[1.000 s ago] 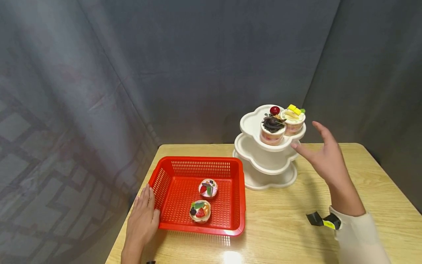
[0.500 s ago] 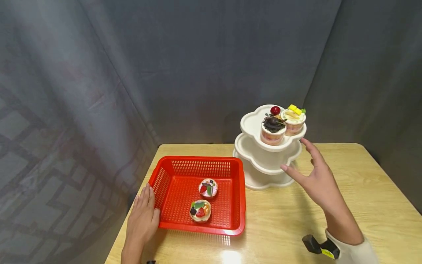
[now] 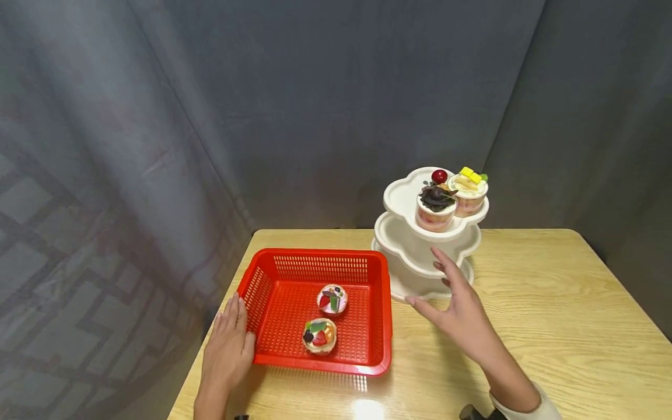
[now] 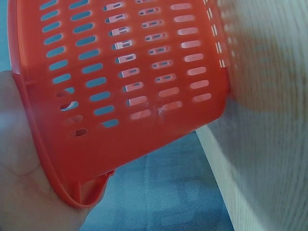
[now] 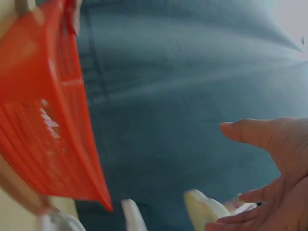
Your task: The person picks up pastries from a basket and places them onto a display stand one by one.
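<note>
My left hand (image 3: 226,344) rests on the left rim of a red plastic basket (image 3: 379,326), its fingers straight along the edge. Two small fruit tarts lie in the basket: one with pink cream (image 3: 332,300), the other with strawberry and orange pieces (image 3: 319,336). My right hand (image 3: 462,318) hangs in front of a white three-tier stand (image 3: 401,236), thumb and fingers spread with nothing between them. On the stand's top tier sit a dessert cup with dark topping (image 3: 436,210) and a cup with yellow cubes (image 3: 469,195). A red cherry (image 3: 439,176) shows behind them.
Everything stands on a light wooden table (image 3: 546,303). Grey curtains (image 3: 341,116) hang close behind its back edge and along the left side. The basket's right wall is close to the stand's lowest tier.
My right hand has moved down and left, from beside the stand's top tier to in front of its lower tiers, staying spread. My left hand and the basket have kept still.
</note>
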Demonstrator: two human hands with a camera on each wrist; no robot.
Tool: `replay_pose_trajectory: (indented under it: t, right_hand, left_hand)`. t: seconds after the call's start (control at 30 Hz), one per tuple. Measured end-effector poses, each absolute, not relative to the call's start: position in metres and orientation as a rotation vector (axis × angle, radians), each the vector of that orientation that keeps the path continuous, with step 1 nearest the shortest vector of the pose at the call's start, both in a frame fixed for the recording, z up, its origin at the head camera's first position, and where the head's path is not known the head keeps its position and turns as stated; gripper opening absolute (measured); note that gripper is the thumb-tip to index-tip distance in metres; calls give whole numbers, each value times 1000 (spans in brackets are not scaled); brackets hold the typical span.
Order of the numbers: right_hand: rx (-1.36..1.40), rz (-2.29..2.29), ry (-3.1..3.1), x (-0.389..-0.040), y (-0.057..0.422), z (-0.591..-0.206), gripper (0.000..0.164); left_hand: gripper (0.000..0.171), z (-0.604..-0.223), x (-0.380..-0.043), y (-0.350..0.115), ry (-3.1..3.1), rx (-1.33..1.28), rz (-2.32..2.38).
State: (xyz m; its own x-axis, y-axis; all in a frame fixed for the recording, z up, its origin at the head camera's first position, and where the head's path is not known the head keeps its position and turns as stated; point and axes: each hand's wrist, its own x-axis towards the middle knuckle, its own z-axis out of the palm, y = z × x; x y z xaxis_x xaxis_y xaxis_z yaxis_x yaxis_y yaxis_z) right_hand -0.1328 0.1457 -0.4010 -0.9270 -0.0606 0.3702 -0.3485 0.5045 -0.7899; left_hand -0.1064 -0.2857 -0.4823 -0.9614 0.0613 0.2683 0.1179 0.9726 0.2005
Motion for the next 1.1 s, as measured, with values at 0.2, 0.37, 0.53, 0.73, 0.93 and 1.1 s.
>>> replay_pose_trajectory:
  t: [0.2, 0.37, 0.53, 0.73, 0.93, 1.1]
  right_hand:
    - [541, 1443, -2427, -135, 122, -422, 91]
    - [668, 1486, -2467, -134, 100, -436, 86]
    - [762, 1462, -2561, -135, 78, -447, 80]
    - [882, 1351, -2668, -142, 59, -454, 79]
    - [950, 1195, -2834, -146, 45, -458, 75]
    - [959, 1098, -2898, -148, 37, -458, 75]
  left_hand:
    - [63, -483, -108, -286, -2871, -128, -312]
    - [63, -483, -107, -286, -2860, -137, -304]
    - [63, -480, -106, -285, -2865, -141, -316]
    - [63, -479, -107, -286, -2867, -139, -318]
    - [63, -480, -107, -287, -2868, -136, -322]
    - [63, -480, -108, -287, -2878, -140, -330]
